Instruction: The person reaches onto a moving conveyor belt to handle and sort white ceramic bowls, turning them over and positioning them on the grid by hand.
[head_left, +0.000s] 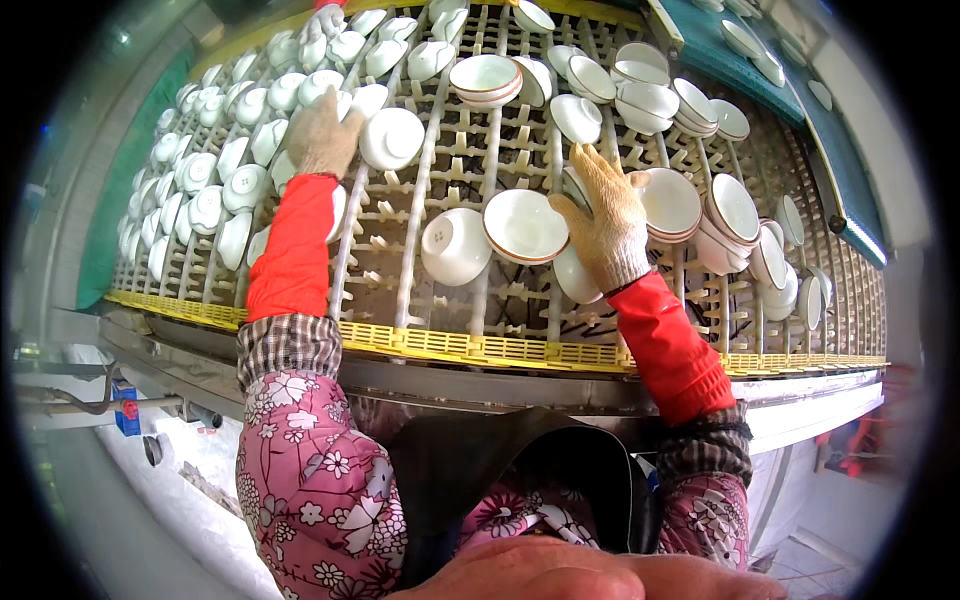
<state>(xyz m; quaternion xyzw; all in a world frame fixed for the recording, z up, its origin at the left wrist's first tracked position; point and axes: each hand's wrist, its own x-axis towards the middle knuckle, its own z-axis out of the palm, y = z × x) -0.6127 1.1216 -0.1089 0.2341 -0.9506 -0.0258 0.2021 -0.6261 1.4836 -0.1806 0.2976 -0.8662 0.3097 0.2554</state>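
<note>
My left hand (326, 139), in a tan knit glove, reaches among white bowls on a pegged conveyor (457, 161). Its fingers meet a bowl (343, 103) partly hidden behind them, so the grip is unclear. Just right of it an upside-down bowl (391, 139) shows its round foot. My right hand (606, 217) has its fingers spread, palm toward the belt. Its thumb overlaps the edge of a brown-rimmed bowl (526, 225), which faces up. Beneath that hand, a tilted bowl (576, 276) is partly covered. An overturned bowl (455, 246) leans beside the brown-rimmed one.
Many overturned bowls (199, 172) stand in rows on the left. Stacked brown-rimmed bowls (671, 202) rest on the right. A yellow belt edge (450, 346) runs before me. More bowls ride a green belt (832, 157). Another person's gloved hand (322, 24) touches bowls at the far side.
</note>
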